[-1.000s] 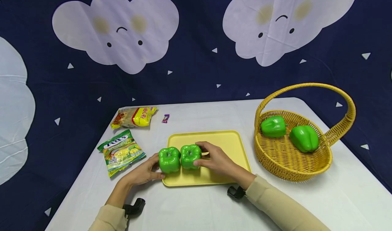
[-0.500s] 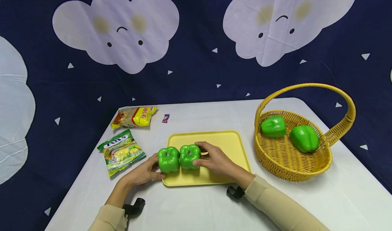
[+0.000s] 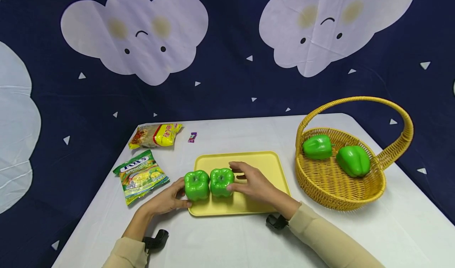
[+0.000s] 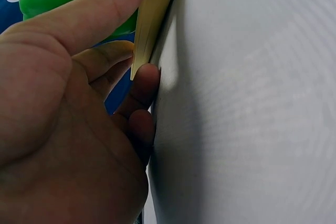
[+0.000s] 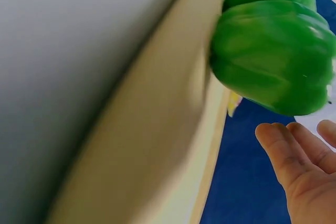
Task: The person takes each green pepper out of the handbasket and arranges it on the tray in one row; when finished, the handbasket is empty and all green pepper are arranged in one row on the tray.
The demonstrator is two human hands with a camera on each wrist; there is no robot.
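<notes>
Two green bell peppers stand side by side on the yellow tray (image 3: pixel 259 169). Beside the left bell pepper (image 3: pixel 196 185), my left hand (image 3: pixel 165 199) rests at the tray's left edge. Its thumb touches the tray rim in the left wrist view, and the other fingers bend loosely near the rim and tablecloth. My right hand (image 3: pixel 254 185) is just right of the right bell pepper (image 3: pixel 221 181), thumb close to its lower side. The right wrist view shows its fingers (image 5: pixel 278 148) extended and apart from that pepper; its thumb is not clearly visible there.
A wicker basket (image 3: pixel 334 201) with a tall handle stands at the right, holding two more bell peppers (image 3: pixel 353 161). A green Fox's candy bag (image 3: pixel 141 176), a yellow food packet (image 3: pixel 154 136) and a small purple candy (image 3: pixel 192 137) lie at the left and back.
My right hand has shifted slightly right, and its fingers have come away from the right pepper. Both peppers moved slightly left, then back right. My left hand stays in place.
</notes>
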